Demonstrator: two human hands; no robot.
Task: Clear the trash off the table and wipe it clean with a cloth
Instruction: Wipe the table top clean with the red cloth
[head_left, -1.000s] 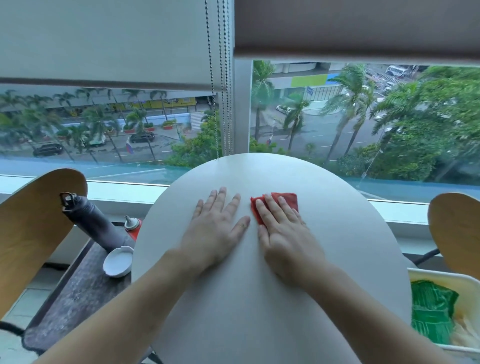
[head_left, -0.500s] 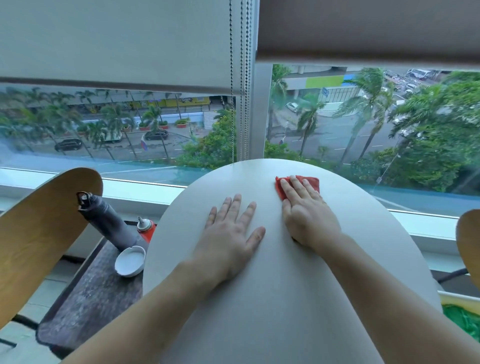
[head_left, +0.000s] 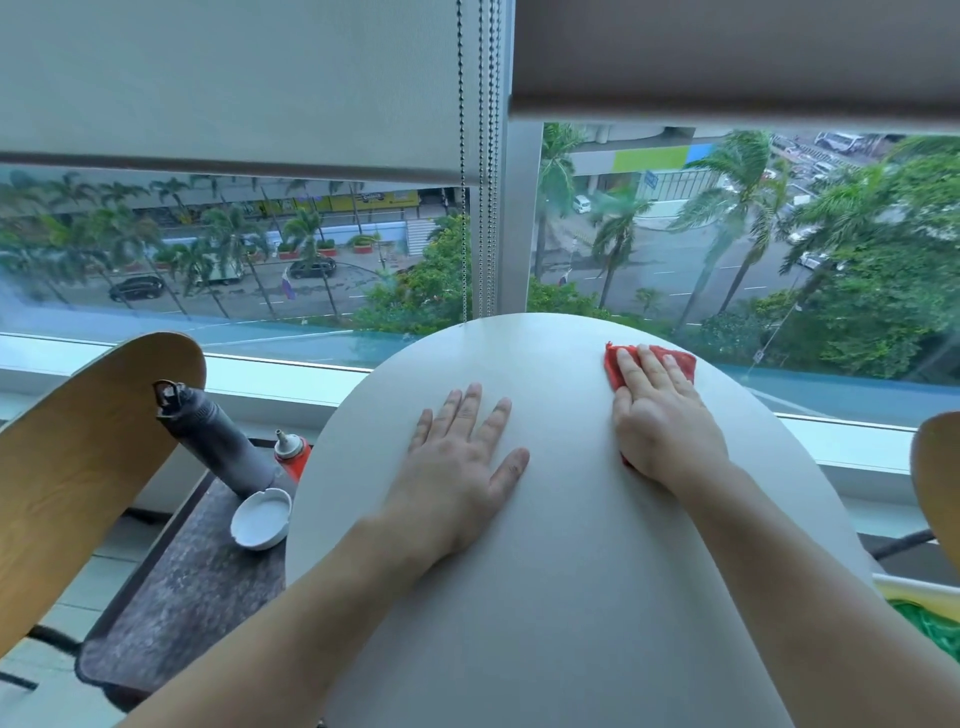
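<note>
A round white table (head_left: 545, 597) stands before the window, its top bare. My right hand (head_left: 662, 418) presses flat on a red cloth (head_left: 678, 361) near the table's far right edge; most of the cloth is hidden under the palm, with its far edge and a small corner by the wrist showing. My left hand (head_left: 462, 457) lies flat on the middle of the table, fingers spread, holding nothing.
A dark low bench (head_left: 171, 597) on the left carries a grey bottle (head_left: 218, 447), a red squeeze bottle (head_left: 292, 453) and a white ashtray (head_left: 261, 518). Wooden chair backs flank the table, one at left (head_left: 67, 467) and one at right (head_left: 937, 478). A bin with green trash (head_left: 930, 623) sits at lower right.
My right hand has slid the red cloth away from me and to the right, toward the table's far right edge. My left hand has stayed flat in place.
</note>
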